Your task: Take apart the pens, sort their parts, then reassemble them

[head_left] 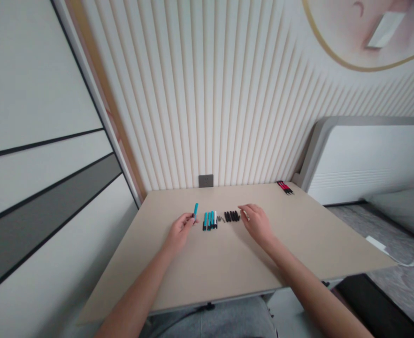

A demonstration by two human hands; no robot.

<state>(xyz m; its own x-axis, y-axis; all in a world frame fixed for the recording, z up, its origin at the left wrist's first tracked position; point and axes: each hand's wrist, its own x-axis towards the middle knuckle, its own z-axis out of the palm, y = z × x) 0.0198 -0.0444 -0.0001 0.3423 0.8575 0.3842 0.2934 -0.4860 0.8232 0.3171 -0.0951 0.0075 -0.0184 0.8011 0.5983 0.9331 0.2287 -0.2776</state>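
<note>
My left hand (pixel 179 231) is closed on a blue pen barrel (pixel 196 209) with a dark lower end, held upright over the table. Just right of it lies a row of blue pen barrels (pixel 209 220) with black ends, beside a white barrel (pixel 215 217). Small dark grey pieces (pixel 220 218) are scattered between that row and several short black cylindrical pieces (pixel 231 216). My right hand (pixel 256 221) hovers at the right end of the black pieces, its thumb and fingers apart. I see nothing held in it.
Several red-and-black pens (pixel 285 188) lie at the table's back right corner. The beige table (pixel 207 272) meets a ribbed wall with a grey socket (pixel 206 180). A white cabinet stands left, a bed right. A white box with a cable (pixel 376 242) sits past the right edge.
</note>
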